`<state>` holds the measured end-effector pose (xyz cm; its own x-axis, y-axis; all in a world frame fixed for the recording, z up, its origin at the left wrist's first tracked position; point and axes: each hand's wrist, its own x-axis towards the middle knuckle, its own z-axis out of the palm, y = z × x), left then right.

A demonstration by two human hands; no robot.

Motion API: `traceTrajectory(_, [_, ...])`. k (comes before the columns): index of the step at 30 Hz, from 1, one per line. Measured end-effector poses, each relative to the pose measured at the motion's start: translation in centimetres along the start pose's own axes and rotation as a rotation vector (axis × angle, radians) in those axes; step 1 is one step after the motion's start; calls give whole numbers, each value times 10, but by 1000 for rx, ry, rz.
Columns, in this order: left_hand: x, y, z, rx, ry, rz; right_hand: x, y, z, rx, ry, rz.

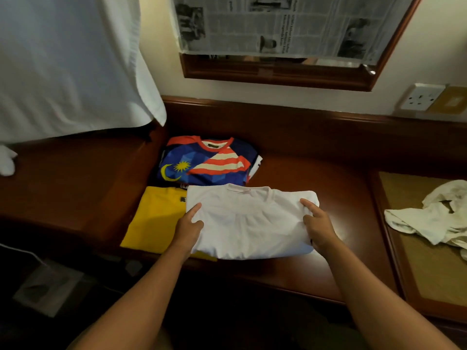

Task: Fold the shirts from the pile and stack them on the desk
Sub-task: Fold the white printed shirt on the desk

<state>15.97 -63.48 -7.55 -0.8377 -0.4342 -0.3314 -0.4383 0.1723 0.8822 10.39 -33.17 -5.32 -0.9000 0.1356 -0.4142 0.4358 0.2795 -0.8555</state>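
Hands [188, 229] [319, 229] grip folded white shirt [250, 223] | newspaper [278, 24] print illegible

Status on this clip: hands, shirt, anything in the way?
Both hands, left and right, grip the folded white shirt. It overlaps the yellow shirt. Nothing blocking.

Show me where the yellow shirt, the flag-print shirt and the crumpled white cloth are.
yellow shirt [154, 218]: head view, bare left half.
flag-print shirt [202, 162]: head view, chest print.
crumpled white cloth [429, 218]: head view, its middle.
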Motion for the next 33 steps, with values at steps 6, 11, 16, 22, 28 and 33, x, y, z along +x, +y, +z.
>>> traceTrajectory(6, [46,-28,-89,59,1,-20,-12,-17,99,-20,-1,9])
traceTrajectory(11, [78,-40,-136,87,19,-37,-7,-22,159,-44,-25,4])
traceTrajectory(16, [110,-47,-168,195,16,-36,-1,-25,207,-33,-48,8])
traceTrajectory(22, [142,-60,-188,358,-15,-4,10,-25,249,5,-50,35])
traceTrajectory(28, [162,-79,-191,457,-68,0,21,-14,267,-17,-31,82])
traceTrajectory(33, [171,-92,-191,483,-118,-31,27,-2,271,-52,-11,123])
